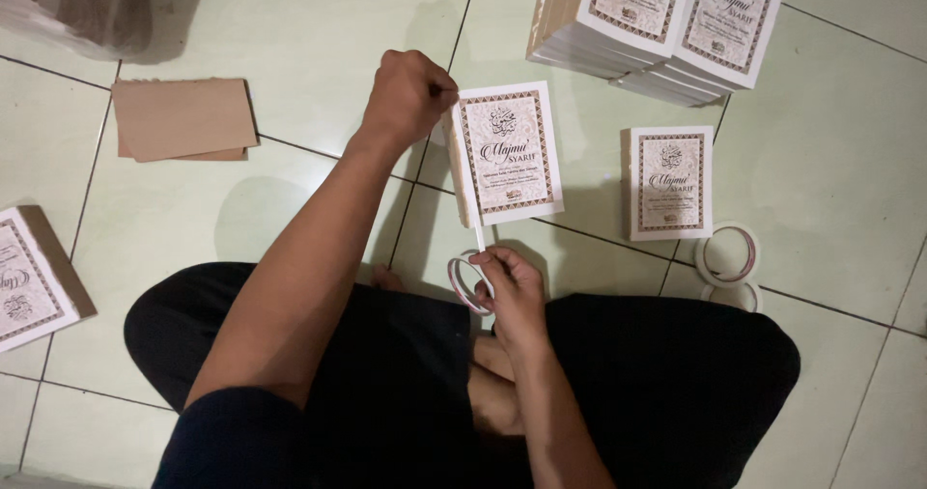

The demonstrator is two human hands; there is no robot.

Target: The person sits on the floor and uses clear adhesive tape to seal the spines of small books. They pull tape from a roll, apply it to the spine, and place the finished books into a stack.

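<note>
I sit cross-legged on a pale tiled floor. My left hand (407,96) is closed on the top left corner of a small white book with a patterned brown border (506,153), holding it up off the floor. Lower down, my right hand (510,291) grips a thin roll of tape (463,284), and a strip of tape runs from the roll up along the book's spine edge.
A similar book (670,182) lies to the right, with two tape rolls (730,257) beside it. Two stacks of books (657,21) stand at the top right. Brown cardboard sheets (182,118) lie at the left, another book (27,279) at the far left edge.
</note>
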